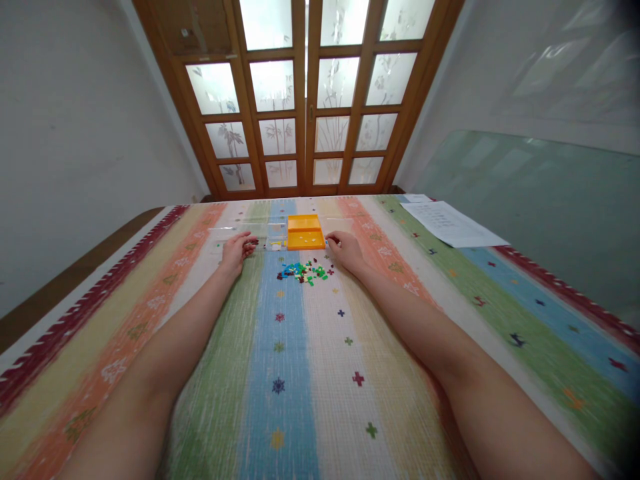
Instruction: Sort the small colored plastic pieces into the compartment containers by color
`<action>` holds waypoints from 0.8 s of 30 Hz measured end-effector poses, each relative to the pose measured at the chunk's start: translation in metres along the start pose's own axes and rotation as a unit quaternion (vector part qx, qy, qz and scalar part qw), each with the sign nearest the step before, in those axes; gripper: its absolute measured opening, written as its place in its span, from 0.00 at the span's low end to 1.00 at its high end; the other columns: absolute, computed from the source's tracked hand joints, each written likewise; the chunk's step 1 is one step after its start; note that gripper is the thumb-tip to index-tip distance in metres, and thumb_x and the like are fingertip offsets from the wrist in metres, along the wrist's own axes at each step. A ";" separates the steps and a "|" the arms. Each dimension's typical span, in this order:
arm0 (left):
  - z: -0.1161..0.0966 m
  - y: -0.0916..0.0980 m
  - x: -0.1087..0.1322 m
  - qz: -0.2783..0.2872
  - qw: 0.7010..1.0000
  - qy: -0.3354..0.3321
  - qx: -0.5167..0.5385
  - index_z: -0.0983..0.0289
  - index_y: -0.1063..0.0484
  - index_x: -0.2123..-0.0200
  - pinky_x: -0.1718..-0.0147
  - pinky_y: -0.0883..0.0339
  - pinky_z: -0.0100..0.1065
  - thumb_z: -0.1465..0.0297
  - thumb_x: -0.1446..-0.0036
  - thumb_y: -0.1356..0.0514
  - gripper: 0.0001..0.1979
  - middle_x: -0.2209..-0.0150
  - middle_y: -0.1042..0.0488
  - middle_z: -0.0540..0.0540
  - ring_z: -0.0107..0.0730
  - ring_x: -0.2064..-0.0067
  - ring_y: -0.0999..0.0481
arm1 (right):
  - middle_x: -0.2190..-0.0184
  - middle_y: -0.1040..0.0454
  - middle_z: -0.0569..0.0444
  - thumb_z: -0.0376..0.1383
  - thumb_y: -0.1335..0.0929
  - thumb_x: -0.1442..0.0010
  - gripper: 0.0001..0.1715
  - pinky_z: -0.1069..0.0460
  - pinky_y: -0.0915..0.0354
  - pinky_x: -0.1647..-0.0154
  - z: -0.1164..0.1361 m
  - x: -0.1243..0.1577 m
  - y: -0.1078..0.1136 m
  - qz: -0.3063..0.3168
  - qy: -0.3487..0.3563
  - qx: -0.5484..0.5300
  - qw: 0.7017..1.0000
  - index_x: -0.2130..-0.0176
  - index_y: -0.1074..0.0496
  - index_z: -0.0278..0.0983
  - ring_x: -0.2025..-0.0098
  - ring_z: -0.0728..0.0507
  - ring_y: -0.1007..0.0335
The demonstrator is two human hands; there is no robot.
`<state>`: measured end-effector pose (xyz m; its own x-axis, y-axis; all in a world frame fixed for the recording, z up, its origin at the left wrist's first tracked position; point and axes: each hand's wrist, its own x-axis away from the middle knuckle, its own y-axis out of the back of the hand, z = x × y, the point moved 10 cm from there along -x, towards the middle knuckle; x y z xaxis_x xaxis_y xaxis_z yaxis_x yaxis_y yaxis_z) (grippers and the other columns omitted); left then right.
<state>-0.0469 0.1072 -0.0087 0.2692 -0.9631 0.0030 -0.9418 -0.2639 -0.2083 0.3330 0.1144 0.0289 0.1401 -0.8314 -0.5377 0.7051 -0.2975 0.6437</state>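
Note:
My left hand [239, 251] is at the left of a clear plastic tray [277, 231], its fingers curled together. Small dark bits show at its fingertips, too small to name. Across from it, my right hand [345, 249] has thumb and fingers pinched beside the right edge of an orange two-part box [306, 240]. What that pinch holds, if anything, is hidden. A few pale bits lie in the box's near compartment. Just in front of the box spreads a loose pile of small building bricks [304, 272] in blue, green, dark red and cream.
A striped tablecloth [295, 413] covers the table. White paper sheets [453, 225] lie at the far right. Clear plastic sheets or trays [223, 235] reach out behind both hands. Beyond the table stand wooden doors with glass panes [305, 100], with walls on both sides.

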 end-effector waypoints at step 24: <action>-0.013 -0.111 0.093 0.449 0.732 -0.240 -0.452 0.63 0.21 0.61 0.66 0.38 0.32 0.62 0.45 0.33 0.12 0.65 0.24 0.52 0.32 0.65 0.29 | 0.61 0.18 0.51 0.35 0.34 0.35 0.13 0.49 0.36 0.58 0.002 0.001 0.000 0.001 0.009 0.008 1.000 0.58 0.19 0.39 0.61 0.42 0.26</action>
<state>0.0800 0.0465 0.0276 -0.7060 -0.6967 -0.1274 -0.4715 0.3280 0.8186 0.3319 0.1127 0.0294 0.1535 -0.8240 -0.5455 0.6930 -0.3037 0.6538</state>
